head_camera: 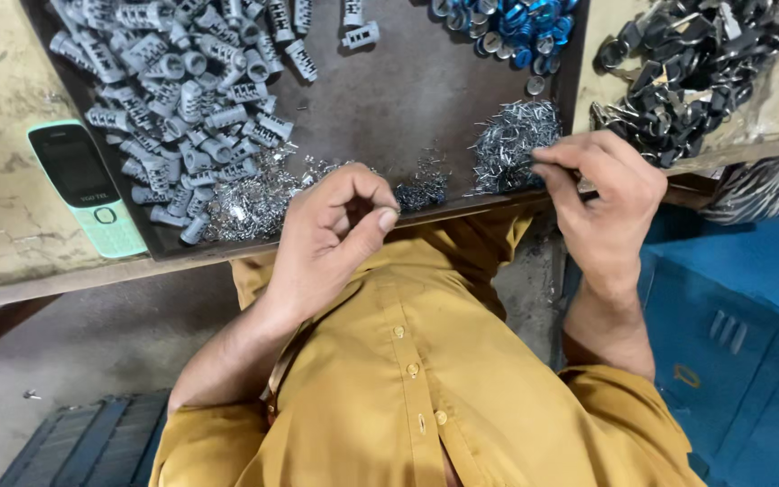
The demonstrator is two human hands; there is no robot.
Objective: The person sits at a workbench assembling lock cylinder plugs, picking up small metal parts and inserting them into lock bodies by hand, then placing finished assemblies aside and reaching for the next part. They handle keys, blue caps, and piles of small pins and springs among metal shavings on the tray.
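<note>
The right hand [601, 194] pinches into a heap of small silvery metal pins [511, 144] on the dark tray [407, 99]. The left hand [331, 230] curls narrow, thumb to fingertips; whether it holds anything, I cannot tell.

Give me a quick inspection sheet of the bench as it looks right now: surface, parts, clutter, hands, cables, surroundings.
Surface: dark metal tray on a worn, pale workbench.
Job's things: heap of small silver pins at the tray's near edge; grey ribbed plastic pieces piled to one side; blue rings at the far edge.
Clutter: loose metal bits scattered beside the grey pieces; green keypad phone on the bench; black parts heaped off the tray.
Hands: left hand pinched thumb to fingers, whatever it holds too small to tell; right hand with fingertips at the pin heap.
Cables: nothing seen.
Surroundings: blue crate beside the person; concrete floor below.
</note>
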